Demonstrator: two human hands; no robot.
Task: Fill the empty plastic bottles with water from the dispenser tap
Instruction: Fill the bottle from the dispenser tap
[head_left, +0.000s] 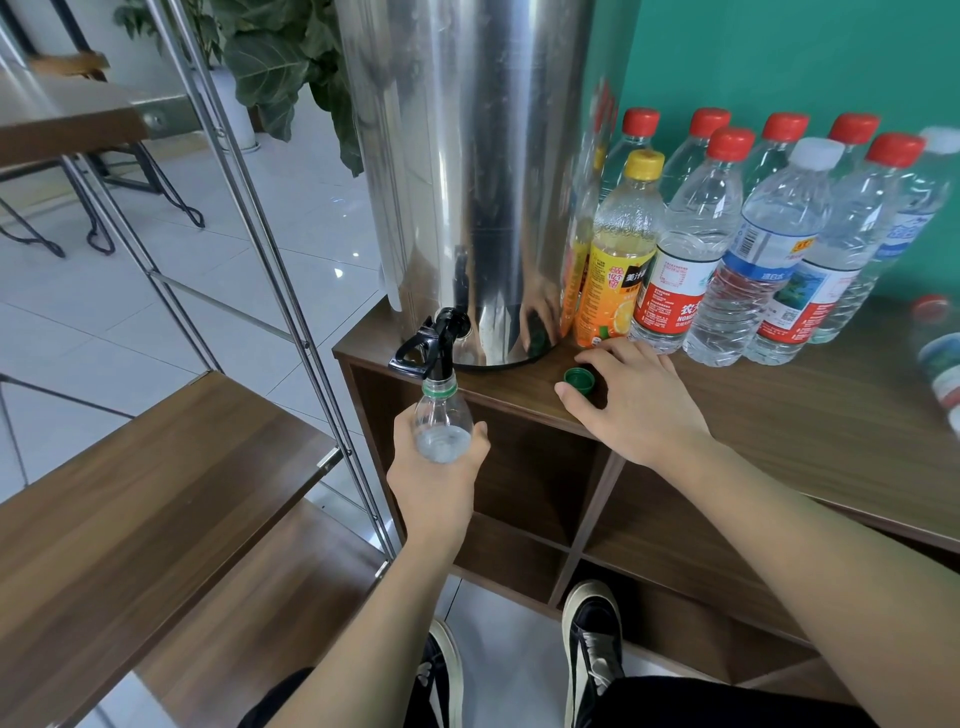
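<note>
Item: small clear plastic bottle with a green neck ring (441, 421), uncapped, long axis upright, mouth directly under the black plastic tap (436, 345) of the tall polished steel dispenser (467, 171). A little water shows low in the bottle.

Left hand (439, 473): fingers wrapped round the bottle's lower body, holding it off the front edge of the table. It is the hand nearer the tap.

Right hand (631, 397): palm down on the dark wood-grain table (779, 415), thumb and fingers loosely spread beside the round green screw cap (580, 381), which lies open side up; whether a finger touches it cannot be told. The tap lever lies up and to the left of this hand.

Judgement: the lever is probably the free right hand's job.

Stock: cluster of capped plastic bottles (769, 228) right of the dispenser, red, white and yellow caps.

Room: teal wall, pale tiled floor, metal-framed wooden shelving at left, potted plant behind.
</note>
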